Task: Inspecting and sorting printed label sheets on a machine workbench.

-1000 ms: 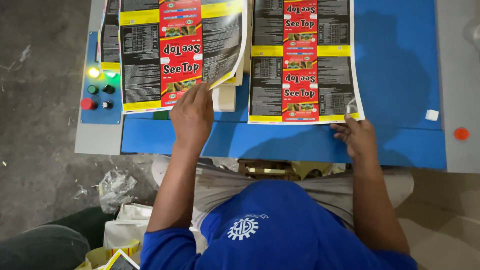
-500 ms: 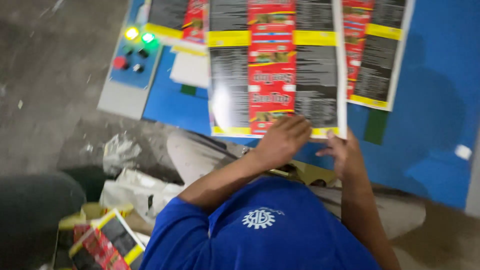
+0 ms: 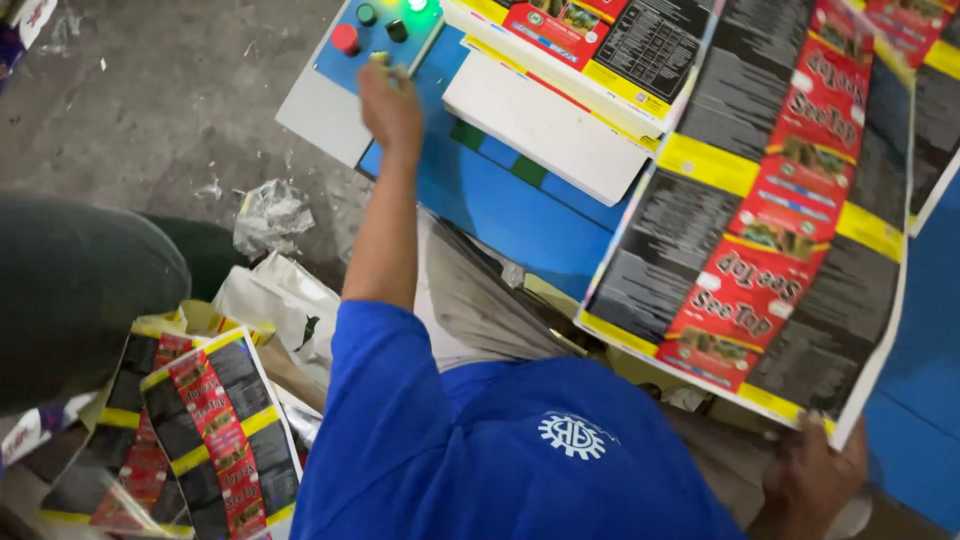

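At the machine's near edge: printed sheet [image 3: 760, 240], black, red and yellow, held by its lower corner in the closed right hand [image 3: 812, 472]. Long axis runs from that corner up and right across the blue table [image 3: 500, 200]. Left hand [image 3: 390, 105], fingers curled, touches the button panel [image 3: 350, 60]; best pressed squarely, sheet kept flat.

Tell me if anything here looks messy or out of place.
Yes. Crumpled plastic wrap and paper scraps litter the concrete floor below the button panel, which the left hand touches. The printed sheet in the right hand hangs askew over the table edge.
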